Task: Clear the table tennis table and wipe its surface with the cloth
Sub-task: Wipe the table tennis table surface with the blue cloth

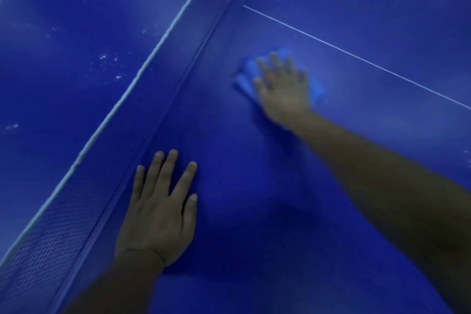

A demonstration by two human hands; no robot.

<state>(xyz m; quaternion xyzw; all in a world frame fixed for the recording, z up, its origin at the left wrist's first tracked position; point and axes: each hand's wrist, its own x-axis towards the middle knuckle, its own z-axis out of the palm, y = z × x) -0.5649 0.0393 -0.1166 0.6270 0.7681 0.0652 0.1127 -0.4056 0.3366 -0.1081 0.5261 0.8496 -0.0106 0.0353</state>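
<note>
Right grip (pixel 283 89) spread flat on cloth (pixel 246 79); left grip (pixel 158 209) splayed on table (pixel 254 199) beside net (pixel 122 120).

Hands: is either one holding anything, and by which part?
The right hand presses flat on the middle of the cloth, not gripping it. The left hand rests bare on the table.

A table tennis spot: blue table (pixel 254 186) fills the view, a net (pixel 102 160) crossing it, thin white line (pixel 356 57) right of the net.

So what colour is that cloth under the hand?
Light blue, paler than the dark blue table; the cloth shows in the head view.
</note>
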